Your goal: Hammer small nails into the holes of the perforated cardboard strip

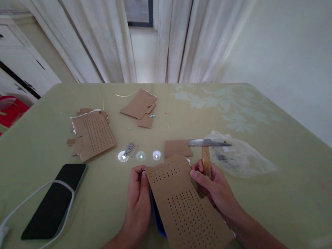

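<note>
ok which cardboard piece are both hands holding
The long cardboard piece with two patches of holes, held between the left hand and the right hand; the other pieces lie on the table.

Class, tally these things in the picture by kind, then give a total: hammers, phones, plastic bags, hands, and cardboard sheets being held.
Hammer: 1
Phone: 1
Plastic bag: 1
Hands: 2 (left hand, right hand)
Held cardboard sheet: 1
Total: 6
</note>
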`<action>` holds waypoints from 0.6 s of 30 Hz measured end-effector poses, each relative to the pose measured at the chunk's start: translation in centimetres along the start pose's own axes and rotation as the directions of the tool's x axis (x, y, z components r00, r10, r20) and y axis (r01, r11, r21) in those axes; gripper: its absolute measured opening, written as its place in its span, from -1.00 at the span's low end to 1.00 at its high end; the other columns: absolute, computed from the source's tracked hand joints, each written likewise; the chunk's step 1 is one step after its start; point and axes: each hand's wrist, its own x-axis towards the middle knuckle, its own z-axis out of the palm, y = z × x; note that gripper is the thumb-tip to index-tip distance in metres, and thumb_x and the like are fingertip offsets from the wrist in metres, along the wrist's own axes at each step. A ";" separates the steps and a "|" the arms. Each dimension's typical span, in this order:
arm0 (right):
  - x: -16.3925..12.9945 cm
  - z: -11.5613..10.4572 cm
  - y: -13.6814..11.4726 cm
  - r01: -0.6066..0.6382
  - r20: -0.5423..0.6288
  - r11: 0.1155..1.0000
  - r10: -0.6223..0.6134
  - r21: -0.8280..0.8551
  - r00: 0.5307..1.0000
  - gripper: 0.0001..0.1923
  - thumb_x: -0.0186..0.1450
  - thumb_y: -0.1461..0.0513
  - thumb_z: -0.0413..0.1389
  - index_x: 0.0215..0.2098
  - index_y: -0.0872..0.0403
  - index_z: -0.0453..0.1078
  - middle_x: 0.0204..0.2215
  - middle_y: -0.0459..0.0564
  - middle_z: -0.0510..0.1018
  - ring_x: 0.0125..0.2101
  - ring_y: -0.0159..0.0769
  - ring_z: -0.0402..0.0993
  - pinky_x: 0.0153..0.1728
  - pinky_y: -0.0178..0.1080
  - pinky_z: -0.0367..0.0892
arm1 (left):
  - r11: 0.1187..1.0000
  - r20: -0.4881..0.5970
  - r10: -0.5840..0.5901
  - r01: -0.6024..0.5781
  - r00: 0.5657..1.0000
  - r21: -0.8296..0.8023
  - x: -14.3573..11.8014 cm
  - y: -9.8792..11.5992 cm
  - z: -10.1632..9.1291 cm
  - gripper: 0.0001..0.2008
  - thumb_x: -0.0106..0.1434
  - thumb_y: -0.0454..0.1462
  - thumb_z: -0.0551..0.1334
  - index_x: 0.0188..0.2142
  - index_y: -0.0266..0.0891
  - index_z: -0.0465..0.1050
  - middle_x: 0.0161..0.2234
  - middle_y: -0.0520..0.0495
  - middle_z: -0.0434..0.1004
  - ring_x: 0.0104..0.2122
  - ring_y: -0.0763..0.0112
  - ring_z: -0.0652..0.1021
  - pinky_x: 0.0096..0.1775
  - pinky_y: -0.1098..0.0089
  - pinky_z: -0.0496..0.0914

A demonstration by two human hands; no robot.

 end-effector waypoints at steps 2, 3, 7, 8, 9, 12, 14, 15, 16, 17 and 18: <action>0.0 0.0 0.0 0.013 -0.011 1.000 -0.013 -0.016 1.000 -0.37 0.05 -0.08 0.60 -0.34 -0.01 0.30 -0.39 -0.19 0.50 -0.59 -0.51 0.12 -0.62 -0.35 0.06 | 1.000 -0.003 0.013 -0.013 1.000 0.007 0.0 0.1 0.0 -0.49 0.42 0.28 0.24 -0.11 -0.09 0.44 -0.28 0.03 0.59 -0.27 0.32 0.57 -0.19 0.33 0.56; -0.1 0.0 0.1 0.022 -0.018 1.000 -0.022 -0.021 1.000 -0.37 0.05 -0.09 0.60 -0.34 -0.01 0.30 -0.39 -0.20 0.49 -0.59 -0.51 0.12 -0.62 -0.35 0.07 | 1.000 -0.005 0.018 -0.018 1.000 0.009 0.0 0.1 0.0 -0.49 0.43 0.27 0.23 -0.11 -0.09 0.45 -0.28 0.03 0.60 -0.27 0.32 0.57 -0.20 0.33 0.56; -0.3 0.1 0.1 0.055 -0.042 0.998 -0.056 -0.030 0.998 -0.37 0.07 -0.11 0.58 -0.34 -0.02 0.29 -0.39 -0.21 0.48 -0.59 -0.50 0.13 -0.62 -0.35 0.10 | 0.999 -0.009 0.037 -0.037 0.999 0.018 -0.1 0.1 0.0 -0.50 0.44 0.26 0.23 -0.12 -0.09 0.46 -0.28 0.03 0.60 -0.27 0.32 0.57 -0.19 0.34 0.57; -0.4 0.0 0.2 0.058 -0.040 0.998 -0.059 -0.034 0.997 -0.38 0.08 -0.11 0.58 -0.33 -0.02 0.29 -0.40 -0.22 0.47 -0.60 -0.51 0.12 -0.62 -0.35 0.09 | 0.999 -0.011 0.041 -0.041 0.999 0.022 -0.2 0.1 0.0 -0.50 0.44 0.26 0.23 -0.13 -0.09 0.46 -0.28 0.03 0.60 -0.28 0.32 0.57 -0.20 0.34 0.57; -0.4 0.0 0.2 0.061 -0.037 0.997 -0.062 -0.041 0.997 -0.38 0.09 -0.12 0.58 -0.33 -0.02 0.30 -0.41 -0.22 0.46 -0.60 -0.51 0.12 -0.63 -0.35 0.09 | 0.999 -0.013 0.045 -0.044 0.999 0.024 -0.2 0.1 0.0 -0.51 0.44 0.26 0.23 -0.14 -0.09 0.46 -0.29 0.03 0.60 -0.28 0.33 0.57 -0.21 0.35 0.57; -0.6 0.0 0.4 0.072 -0.029 0.995 -0.074 -0.068 0.997 -0.40 0.11 -0.12 0.56 -0.32 -0.02 0.31 -0.40 -0.21 0.46 -0.60 -0.51 0.11 -0.63 -0.35 0.09 | 0.998 -0.007 0.058 -0.058 0.998 0.026 -0.4 0.0 0.0 -0.52 0.46 0.24 0.22 -0.14 -0.09 0.46 -0.29 0.03 0.60 -0.29 0.34 0.56 -0.23 0.37 0.56; -0.7 0.0 0.5 0.074 -0.024 0.995 -0.076 -0.074 0.997 -0.41 0.12 -0.12 0.56 -0.32 -0.01 0.32 -0.36 -0.19 0.48 -0.58 -0.50 0.14 -0.61 -0.35 0.11 | 0.997 -0.006 0.069 -0.069 0.998 0.026 -0.5 0.0 -0.1 -0.54 0.48 0.22 0.22 -0.14 -0.09 0.46 -0.29 0.03 0.60 -0.29 0.35 0.55 -0.24 0.39 0.54; -0.7 0.0 0.5 0.073 -0.021 0.995 -0.074 -0.073 0.997 -0.41 0.13 -0.12 0.56 -0.32 -0.01 0.32 -0.35 -0.18 0.49 -0.57 -0.49 0.16 -0.61 -0.35 0.12 | 0.997 -0.008 0.073 -0.072 0.997 0.030 -0.4 0.0 -0.1 -0.56 0.48 0.21 0.22 -0.13 -0.09 0.46 -0.29 0.03 0.60 -0.29 0.36 0.55 -0.24 0.39 0.54; -0.7 0.0 0.6 0.072 -0.019 0.995 -0.073 -0.071 0.997 -0.41 0.13 -0.12 0.56 -0.32 -0.01 0.33 -0.35 -0.18 0.48 -0.56 -0.49 0.16 -0.61 -0.35 0.12 | 0.997 -0.012 0.076 -0.075 0.997 0.035 -0.4 0.0 -0.1 -0.57 0.48 0.19 0.22 -0.13 -0.10 0.46 -0.29 0.03 0.59 -0.30 0.36 0.54 -0.24 0.39 0.53; -0.7 0.1 0.6 0.070 -0.017 0.995 -0.071 -0.069 0.997 -0.41 0.13 -0.12 0.56 -0.32 -0.01 0.33 -0.36 -0.18 0.47 -0.56 -0.48 0.16 -0.61 -0.35 0.11 | 0.996 -0.017 0.078 -0.077 0.997 0.041 -0.3 0.0 -0.1 -0.58 0.49 0.18 0.23 -0.13 -0.10 0.46 -0.29 0.03 0.59 -0.30 0.36 0.54 -0.25 0.39 0.52; -0.7 0.1 0.6 0.069 -0.015 0.995 -0.070 -0.068 0.997 -0.41 0.13 -0.12 0.56 -0.32 -0.01 0.33 -0.37 -0.19 0.46 -0.57 -0.48 0.15 -0.61 -0.35 0.11 | 0.996 -0.022 0.079 -0.078 0.997 0.046 -0.2 0.0 -0.2 -0.59 0.49 0.17 0.23 -0.13 -0.10 0.46 -0.29 0.03 0.58 -0.30 0.36 0.54 -0.25 0.38 0.52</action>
